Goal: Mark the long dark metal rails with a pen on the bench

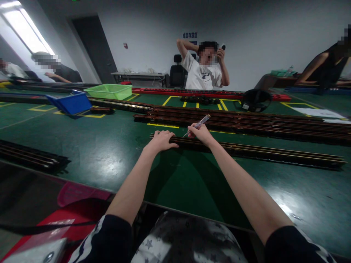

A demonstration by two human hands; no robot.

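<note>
A long dark strip with brass-coloured edges (pixel 263 150) lies across the table in front of me. Its left end is under my left hand (pixel 163 140), whose fingers reach over the far side while the thumb rests along the near side. A screwdriver (pixel 202 121) with a clear handle is gripped in my right hand (pixel 201 133). Its thin shaft slants down to the left, and the tip is at the strip, just right of my left hand. Whether the tip touches the strip is too small to tell.
Behind the strip lies a wide bundle of similar strips (pixel 219 120). More strips (pixel 30 155) lie at left. A blue bin (pixel 70 102), a green basket (pixel 108 91) and a black round container (pixel 256 100) stand farther back. Across the table sits a person (pixel 204 73); others are at both sides.
</note>
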